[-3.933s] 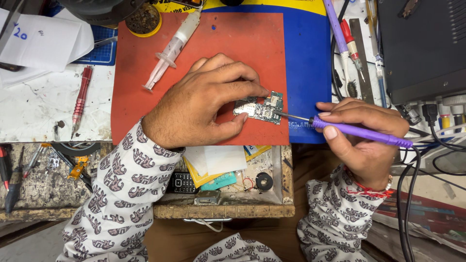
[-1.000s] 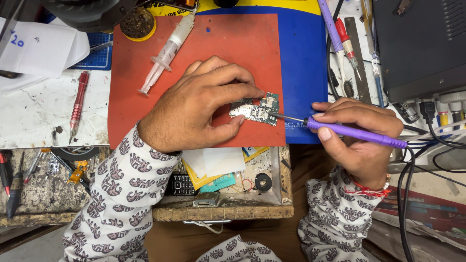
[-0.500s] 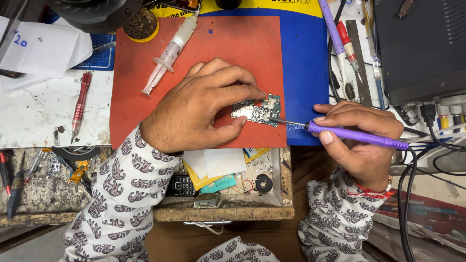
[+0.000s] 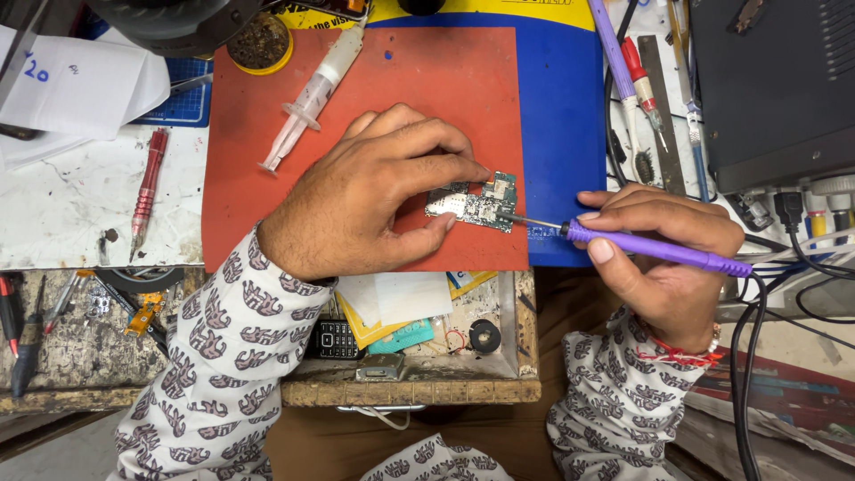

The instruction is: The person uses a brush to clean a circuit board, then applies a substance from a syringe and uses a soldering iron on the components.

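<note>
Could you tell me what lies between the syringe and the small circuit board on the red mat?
In the head view, the left hand lies between the syringe and the circuit board, its fingers pinning the board to the red mat.

The small circuit board (image 4: pixel 474 201) sits a touch farther up the red mat (image 4: pixel 427 80) than at the start — the left hand (image 4: pixel 365 191) has shifted with it. The purple soldering iron (image 4: pixel 655 248) in the right hand (image 4: pixel 663 258) now lies flatter — its tip meets the board's right edge.
</note>
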